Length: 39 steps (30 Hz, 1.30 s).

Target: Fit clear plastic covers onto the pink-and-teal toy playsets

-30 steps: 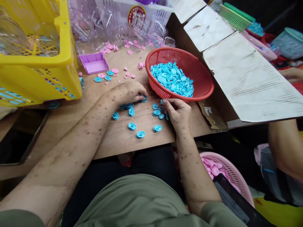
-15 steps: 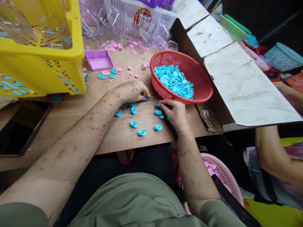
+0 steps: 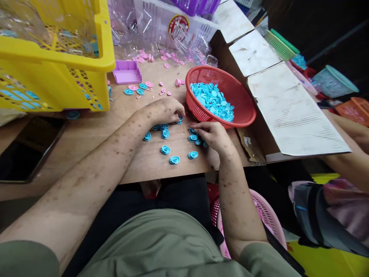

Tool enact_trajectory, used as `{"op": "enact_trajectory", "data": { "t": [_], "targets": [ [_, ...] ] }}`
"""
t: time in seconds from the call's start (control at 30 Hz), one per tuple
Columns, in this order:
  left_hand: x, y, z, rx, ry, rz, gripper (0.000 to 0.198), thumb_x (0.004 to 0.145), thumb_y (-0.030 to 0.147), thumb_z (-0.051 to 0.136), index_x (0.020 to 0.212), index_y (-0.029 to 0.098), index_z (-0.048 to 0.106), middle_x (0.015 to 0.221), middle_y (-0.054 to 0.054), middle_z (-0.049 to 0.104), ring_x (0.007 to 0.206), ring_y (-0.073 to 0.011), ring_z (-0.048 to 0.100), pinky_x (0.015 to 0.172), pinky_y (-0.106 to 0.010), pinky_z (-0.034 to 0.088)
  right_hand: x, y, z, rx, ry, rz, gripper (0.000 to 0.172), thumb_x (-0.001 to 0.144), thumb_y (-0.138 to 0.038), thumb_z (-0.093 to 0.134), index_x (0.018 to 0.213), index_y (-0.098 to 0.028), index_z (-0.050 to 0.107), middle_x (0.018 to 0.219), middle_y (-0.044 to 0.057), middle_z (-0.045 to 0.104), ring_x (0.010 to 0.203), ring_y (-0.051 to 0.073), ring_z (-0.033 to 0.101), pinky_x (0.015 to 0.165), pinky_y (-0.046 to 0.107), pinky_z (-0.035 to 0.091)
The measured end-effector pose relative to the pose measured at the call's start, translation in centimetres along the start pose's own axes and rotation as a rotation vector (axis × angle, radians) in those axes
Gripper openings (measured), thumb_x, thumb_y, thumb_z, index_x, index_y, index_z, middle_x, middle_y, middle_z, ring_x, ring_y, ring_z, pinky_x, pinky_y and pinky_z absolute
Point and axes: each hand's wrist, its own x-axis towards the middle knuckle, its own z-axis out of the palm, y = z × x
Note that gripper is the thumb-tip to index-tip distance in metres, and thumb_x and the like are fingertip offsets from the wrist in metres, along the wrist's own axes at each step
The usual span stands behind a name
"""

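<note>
On the wooden tabletop (image 3: pixel 147 169) lie several small blue oval plastic pieces, among them one blue piece (image 3: pixel 165 149) near the front edge. My left hand (image 3: pixel 170 109) is closed, its fingertips on a small blue plastic piece (image 3: pixel 179 120) left of the red basket. To its right, the thumb and fingers of my right hand (image 3: pixel 215 136) pinch together just over another blue oval piece (image 3: pixel 192 131). Anything between those fingertips is too small to make out. More blue pieces (image 3: pixel 193 138) lie under and beside the right hand. The red basket (image 3: pixel 245 109) behind holds a heap of blue parts (image 3: pixel 215 100).
A yellow crate (image 3: pixel 57 73) and a dark phone (image 3: pixel 29 150) stand at left. Behind are a purple tray (image 3: pixel 127 72), pink pieces (image 3: pixel 166 65) and clear plastic cases. A cardboard wall (image 3: pixel 294 111) borders the right; a co-worker's arm (image 3: pixel 346 138) shows beyond it.
The view has shifted slightly. My right fingertips have lifted a little off the blue piece beneath them. My left hand stays at its piece. The co-worker's arm has moved.
</note>
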Motion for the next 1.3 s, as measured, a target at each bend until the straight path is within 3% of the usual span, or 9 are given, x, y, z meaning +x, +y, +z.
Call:
{"op": "enact_trajectory", "data": {
  "t": [0.17, 0.3, 0.47, 0.63, 0.77, 0.87, 1.07, 1.2, 1.3],
  "targets": [
    [-0.3, 0.4, 0.0, 0.04, -0.001, -0.022, 0.037, 0.095, 0.018, 0.073, 0.125, 0.03, 0.091, 0.12, -0.002, 0.089, 0.109, -0.0226, 0.08, 0.098, -0.031, 0.058, 0.2, 0.3, -0.2, 0.083, -0.065, 0.023, 0.02, 0.1, -0.018, 0.081, 0.111, -0.029, 0.094, 0.126, 0.004, 0.09, 0.124, 0.03, 0.086, 0.117, 0.05, 0.071],
    [-0.2, 0.4, 0.4, 0.069, 0.022, -0.001, 0.038, 0.094, 0.017, 0.071, 0.124, 0.031, 0.09, 0.119, -0.001, 0.089, 0.113, -0.0224, 0.079, 0.104, -0.032, 0.058, 0.0, 0.3, -0.2, 0.058, -0.064, -0.004, 0.019, 0.101, -0.025, 0.081, 0.115, -0.026, 0.094, 0.13, 0.007, 0.089, 0.128, 0.032, 0.085, 0.118, 0.051, 0.068],
    [-0.4, 1.0, -0.1, 0.135, 0.015, -0.015, 0.04, 0.095, 0.016, 0.071, 0.13, 0.029, 0.086, 0.126, -0.005, 0.086, 0.128, -0.0292, 0.074, 0.116, -0.043, 0.053, -2.0, -0.5, 0.1, -0.027, 0.073, -0.119, 0.03, 0.107, -0.037, 0.076, 0.13, -0.025, 0.091, 0.145, 0.009, 0.084, 0.132, 0.031, 0.082, 0.117, 0.047, 0.068],
    [-0.6, 4.7, -0.3, 0.056, 0.079, 0.092, 0.031, 0.102, 0.026, 0.072, 0.131, 0.029, 0.083, 0.138, -0.008, 0.082, 0.138, -0.0347, 0.065, 0.116, -0.052, 0.048, -5.8, -0.2, -0.8, -0.148, 0.332, -0.142, 0.036, 0.112, -0.048, 0.07, 0.136, -0.025, 0.087, 0.137, 0.012, 0.086, 0.118, 0.03, 0.084, 0.101, 0.045, 0.073],
    [-0.5, 9.0, 2.0, 0.146, -0.032, 0.209, 0.018, 0.103, 0.028, 0.077, 0.117, 0.028, 0.087, 0.131, -0.009, 0.084, 0.134, -0.0364, 0.064, 0.109, -0.052, 0.045, -8.3, 1.2, -1.3, -0.274, 0.321, -0.2, 0.039, 0.106, -0.045, 0.077, 0.14, -0.026, 0.085, 0.135, 0.013, 0.085, 0.117, 0.031, 0.082, 0.107, 0.05, 0.07],
    [-0.7, 10.6, 3.5, 0.246, -0.041, 0.274, 0.013, 0.104, 0.025, 0.077, 0.112, 0.027, 0.087, 0.123, -0.01, 0.086, 0.128, -0.0356, 0.064, 0.106, -0.051, 0.043, -9.2, 2.3, -1.0, -0.355, 0.281, -0.23, 0.03, 0.105, -0.043, 0.08, 0.131, -0.029, 0.088, 0.126, 0.012, 0.086, 0.123, 0.034, 0.079, 0.111, 0.054, 0.067],
    [-1.1, 9.6, 3.4, 0.256, -0.039, 0.229, 0.017, 0.104, 0.019, 0.07, 0.104, 0.027, 0.085, 0.107, -0.008, 0.087, 0.119, -0.0324, 0.066, 0.106, -0.051, 0.04, -9.5, 2.6, -0.6, -0.271, 0.318, -0.252, 0.022, 0.11, -0.039, 0.076, 0.124, -0.029, 0.089, 0.121, 0.01, 0.086, 0.105, 0.029, 0.083, 0.102, 0.046, 0.07],
    [-1.4, 8.4, 3.1, 0.108, 0.02, 0.201, 0.017, 0.1, 0.022, 0.072, 0.112, 0.026, 0.084, 0.127, -0.01, 0.085, 0.127, -0.0341, 0.068, 0.106, -0.05, 0.044, -9.5, 2.2, -0.5, -0.228, 0.312, -0.243, 0.018, 0.108, -0.041, 0.079, 0.116, -0.028, 0.089, 0.117, 0.009, 0.085, 0.107, 0.029, 0.083, 0.1, 0.044, 0.07],
    [-2.0, 7.9, 2.9, -0.063, 0.101, 0.187, 0.027, 0.101, 0.021, 0.067, 0.123, 0.023, 0.083, 0.126, -0.01, 0.084, 0.116, -0.0288, 0.075, 0.1, -0.043, 0.053, -9.6, 2.2, -0.3, -0.209, 0.329, -0.259, 0.021, 0.109, -0.044, 0.078, 0.117, -0.027, 0.088, 0.117, 0.011, 0.086, 0.111, 0.03, 0.082, 0.103, 0.046, 0.069]
  ]
}}
